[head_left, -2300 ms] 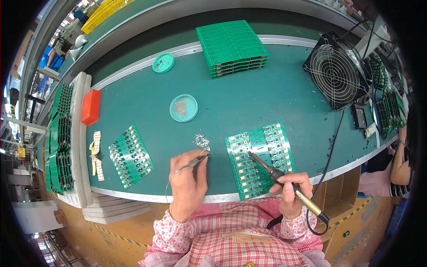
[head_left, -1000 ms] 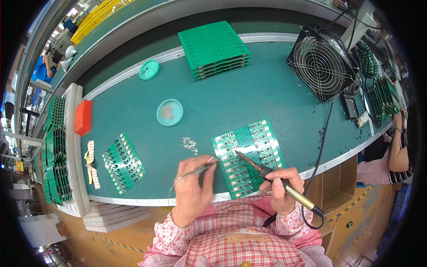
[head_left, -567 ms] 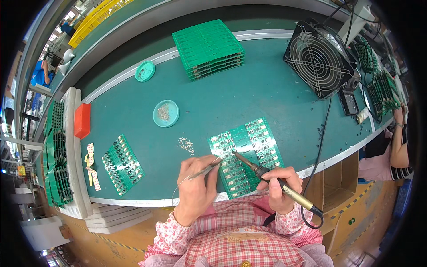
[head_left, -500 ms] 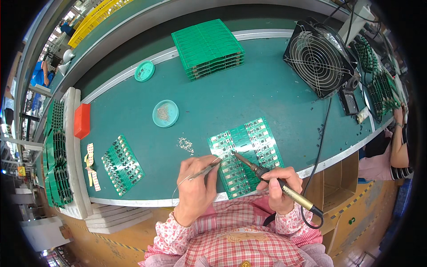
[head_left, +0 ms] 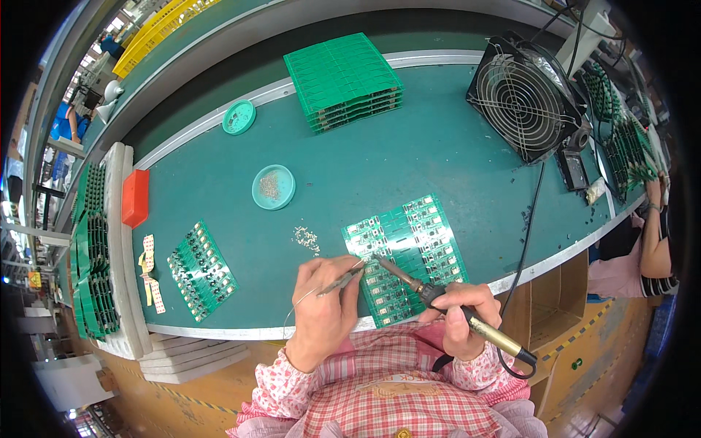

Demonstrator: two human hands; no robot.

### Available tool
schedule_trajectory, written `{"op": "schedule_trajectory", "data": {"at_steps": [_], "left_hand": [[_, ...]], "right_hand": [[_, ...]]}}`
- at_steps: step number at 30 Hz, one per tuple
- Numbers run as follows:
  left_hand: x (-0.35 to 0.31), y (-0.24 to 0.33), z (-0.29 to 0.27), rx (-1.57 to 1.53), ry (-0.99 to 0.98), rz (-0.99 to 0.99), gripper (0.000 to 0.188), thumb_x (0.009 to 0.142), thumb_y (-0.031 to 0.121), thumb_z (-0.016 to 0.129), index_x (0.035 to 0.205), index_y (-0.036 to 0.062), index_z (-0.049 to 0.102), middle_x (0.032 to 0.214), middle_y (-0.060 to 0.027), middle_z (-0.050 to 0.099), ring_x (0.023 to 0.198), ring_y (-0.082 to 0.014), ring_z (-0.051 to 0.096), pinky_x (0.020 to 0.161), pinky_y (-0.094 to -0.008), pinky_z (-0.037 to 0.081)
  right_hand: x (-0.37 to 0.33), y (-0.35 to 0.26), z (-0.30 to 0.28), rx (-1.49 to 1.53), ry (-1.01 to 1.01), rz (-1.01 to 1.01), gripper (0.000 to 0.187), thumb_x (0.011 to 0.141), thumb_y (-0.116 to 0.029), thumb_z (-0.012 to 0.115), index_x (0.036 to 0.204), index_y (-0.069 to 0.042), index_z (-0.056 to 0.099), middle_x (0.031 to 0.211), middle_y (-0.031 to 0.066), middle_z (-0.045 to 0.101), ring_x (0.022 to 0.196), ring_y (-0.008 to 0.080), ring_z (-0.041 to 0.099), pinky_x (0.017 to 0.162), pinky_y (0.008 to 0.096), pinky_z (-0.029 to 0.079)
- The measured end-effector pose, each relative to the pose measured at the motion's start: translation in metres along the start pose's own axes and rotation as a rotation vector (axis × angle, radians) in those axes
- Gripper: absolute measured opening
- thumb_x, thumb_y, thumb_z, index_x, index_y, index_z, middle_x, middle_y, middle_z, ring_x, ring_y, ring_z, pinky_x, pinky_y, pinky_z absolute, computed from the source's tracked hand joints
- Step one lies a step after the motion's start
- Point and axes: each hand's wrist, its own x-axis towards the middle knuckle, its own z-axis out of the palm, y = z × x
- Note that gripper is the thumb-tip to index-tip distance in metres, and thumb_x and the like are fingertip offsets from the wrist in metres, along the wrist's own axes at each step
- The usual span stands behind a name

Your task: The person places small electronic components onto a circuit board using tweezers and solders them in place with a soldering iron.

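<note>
Green circuit board point(head_left: 401, 248); right fingers point(head_left: 473, 294) clamped on soldering iron point(head_left: 431, 293), left fingers point(head_left: 349, 296) on thin metal tool point(head_left: 337, 283). Slip could scorch board.

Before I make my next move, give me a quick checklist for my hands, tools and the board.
1. Right hand holding the soldering iron by its handle: ok.
2. Iron's tip over the circuit board: ok.
3. Tip touching a joint: cannot tell, too small to see.
4. Left hand holding the tweezers: ok, pointing at the board's left edge.
5. Power cord clear of the board: ok, it runs to the right.
6. Loose pale parts off the board: ok, scattered left of it.
</note>
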Motion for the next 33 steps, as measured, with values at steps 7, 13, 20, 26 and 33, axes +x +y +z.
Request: {"op": "schedule_trajectory", "data": {"at_steps": [7,13,20,26,33], "left_hand": [[0.0001,-0.0007,0.0003,0.013,0.008,0.019,0.027,0.080,-0.007,0.070,0.104,0.0038,0.065,0.101,-0.0096,0.070,0.089,-0.0313,0.064,0.083,-0.0396,0.049],[-0.0001,0.0001,-0.0004,0.018,0.009,0.028,0.027,0.080,-0.007,0.071,0.104,0.0027,0.064,0.101,-0.0103,0.070,0.090,-0.0329,0.064,0.083,-0.0404,0.050],[0.0002,-0.0006,0.0010,0.011,0.038,0.034,0.027,0.079,-0.006,0.070,0.104,0.0040,0.064,0.098,-0.0088,0.070,0.086,-0.0306,0.065,0.083,-0.0394,0.049],[-0.0002,-0.0015,0.0013,0.006,0.013,0.022,0.025,0.081,-0.006,0.069,0.104,0.0038,0.064,0.100,-0.0092,0.070,0.088,-0.0303,0.065,0.086,-0.0400,0.049],[-0.0006,-0.0018,0.0013,-0.002,0.018,0.024,0.025,0.082,-0.005,0.069,0.104,0.0042,0.064,0.099,-0.0087,0.071,0.088,-0.0290,0.065,0.086,-0.0403,0.049]], "right_hand": [[0.0057,-0.0047,0.0024,0.020,-0.065,-0.090,0.011,0.091,-0.009,0.063,0.096,0.000,0.063,0.068,0.0091,0.072,0.057,0.0187,0.069,0.053,0.0306,0.055],[0.0075,-0.0043,0.0008,0.002,-0.087,-0.142,0.012,0.092,-0.010,0.063,0.098,0.001,0.063,0.067,0.0085,0.071,0.057,0.0190,0.070,0.054,0.0310,0.056],[0.0064,-0.0027,0.0036,0.030,-0.086,-0.116,0.010,0.092,-0.009,0.062,0.094,0.001,0.064,0.067,0.0086,0.071,0.057,0.0191,0.070,0.053,0.0304,0.056],[-0.0021,0.0016,0.0011,-0.056,0.007,0.193,0.011,0.091,-0.011,0.063,0.089,-0.001,0.065,0.074,0.0088,0.072,0.059,0.0142,0.072,0.055,0.0258,0.055],[0.0040,0.0051,0.0022,-0.120,-0.081,0.136,0.010,0.091,-0.012,0.064,0.091,-0.002,0.066,0.070,0.0069,0.071,0.059,0.0143,0.072,0.055,0.0266,0.055]]}}
